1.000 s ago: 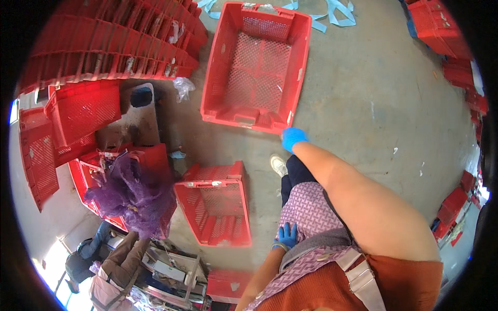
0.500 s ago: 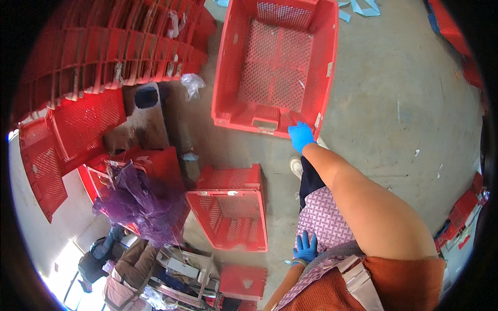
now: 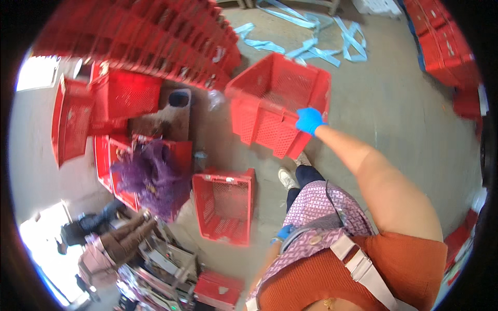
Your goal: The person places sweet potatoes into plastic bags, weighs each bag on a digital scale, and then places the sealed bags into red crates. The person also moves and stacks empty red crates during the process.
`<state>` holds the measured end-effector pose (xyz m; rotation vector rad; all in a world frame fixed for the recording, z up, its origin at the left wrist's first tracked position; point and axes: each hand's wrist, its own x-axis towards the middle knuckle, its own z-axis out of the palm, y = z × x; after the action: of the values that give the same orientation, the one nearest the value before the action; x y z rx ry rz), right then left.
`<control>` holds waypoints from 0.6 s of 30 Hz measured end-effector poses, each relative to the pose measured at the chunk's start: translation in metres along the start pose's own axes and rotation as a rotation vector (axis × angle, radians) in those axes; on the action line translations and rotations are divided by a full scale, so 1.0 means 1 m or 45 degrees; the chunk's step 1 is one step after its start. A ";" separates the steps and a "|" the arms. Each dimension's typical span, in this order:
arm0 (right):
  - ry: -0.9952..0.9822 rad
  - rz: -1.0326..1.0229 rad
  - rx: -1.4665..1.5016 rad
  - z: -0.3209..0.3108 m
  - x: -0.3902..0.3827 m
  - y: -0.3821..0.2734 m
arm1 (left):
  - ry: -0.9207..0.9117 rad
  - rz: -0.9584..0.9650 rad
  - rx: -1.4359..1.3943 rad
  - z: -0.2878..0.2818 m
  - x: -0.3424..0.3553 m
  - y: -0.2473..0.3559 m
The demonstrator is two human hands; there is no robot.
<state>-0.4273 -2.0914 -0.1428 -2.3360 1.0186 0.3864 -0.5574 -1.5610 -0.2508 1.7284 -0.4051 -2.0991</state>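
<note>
A large red plastic crate (image 3: 262, 123) with perforated walls stands tilted in front of me, its hollow inside showing. My right hand (image 3: 309, 122), in a blue glove, is closed over the near rim at the crate's right corner. Low at my left side is my left hand (image 3: 284, 232), also gloved in blue, beside the patterned purple apron (image 3: 324, 205). The apron partly covers it, and its fingers are hard to make out. To the left, a second red crate (image 3: 225, 207) sits on the floor.
Tall stacks of red crates (image 3: 140, 41) fill the far left. Purple netting (image 3: 155, 179) is heaped on crates to my left. Light blue straps (image 3: 311, 49) lie on the floor ahead. More red crates (image 3: 443, 44) stand far right. Another person (image 3: 106, 254) is at the lower left.
The large crate now shows its near outer wall, its near side raised in my right hand. My left hand has slipped partly behind the apron. The view has shifted, showing more straps ahead.
</note>
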 end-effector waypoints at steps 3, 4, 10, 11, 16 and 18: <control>0.143 -0.047 0.155 -0.071 -0.015 -0.002 | 0.294 0.012 -0.293 -0.016 -0.066 0.087; 0.172 -0.102 0.139 -0.076 -0.018 0.000 | 0.453 -0.016 -0.235 -0.015 -0.089 0.107; -0.413 -0.206 0.924 -0.118 -0.162 -0.073 | 0.498 0.270 -1.488 0.027 -0.136 0.125; -0.393 -0.303 0.722 -0.122 -0.195 -0.091 | 0.538 0.411 -1.571 0.032 -0.147 0.130; -0.411 -0.631 0.702 -0.115 -0.328 -0.162 | 0.824 0.742 -1.701 0.074 -0.203 0.107; -0.472 -0.697 0.828 -0.100 -0.378 -0.179 | 0.932 0.797 -1.673 0.114 -0.209 0.058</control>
<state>-0.5447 -1.8314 0.1793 -1.7553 0.2410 0.2105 -0.6283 -1.5160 -0.0202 1.1206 0.5057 -0.7484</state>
